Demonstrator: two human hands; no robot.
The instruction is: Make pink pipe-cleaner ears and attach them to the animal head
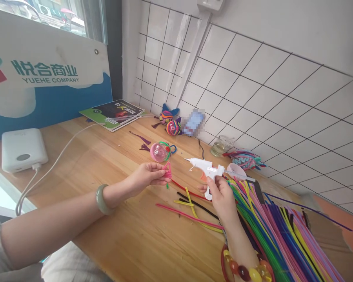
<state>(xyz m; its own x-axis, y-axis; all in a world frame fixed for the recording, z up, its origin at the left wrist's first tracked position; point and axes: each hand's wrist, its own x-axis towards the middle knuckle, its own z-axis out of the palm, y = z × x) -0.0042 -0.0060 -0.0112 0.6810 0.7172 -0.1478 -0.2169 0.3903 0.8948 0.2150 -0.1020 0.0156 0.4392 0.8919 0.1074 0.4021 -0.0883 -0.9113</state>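
Between the fingertips of my left hand (153, 174) is a small pink bent pipe cleaner (168, 171), folded into a triangle-like shape. My right hand (222, 192) grips the handle of a white hot glue gun (204, 165), whose nozzle points left toward the pink piece, apart from it. A clear glue stick (241, 175) sticks out of its back. Just beyond my left hand lies a clear plastic ball with a pink rim (159, 152), with green and blue pipe cleaner pieces on it.
Loose pipe cleaners (191, 216) lie before my hands, and a large colourful bundle (270, 231) is at right. Finished striped ornaments (173, 126), a phone (194, 122) and a glass jar (220, 147) stand near the gridded wall. A white power bank (23, 149) with a cable sits left.
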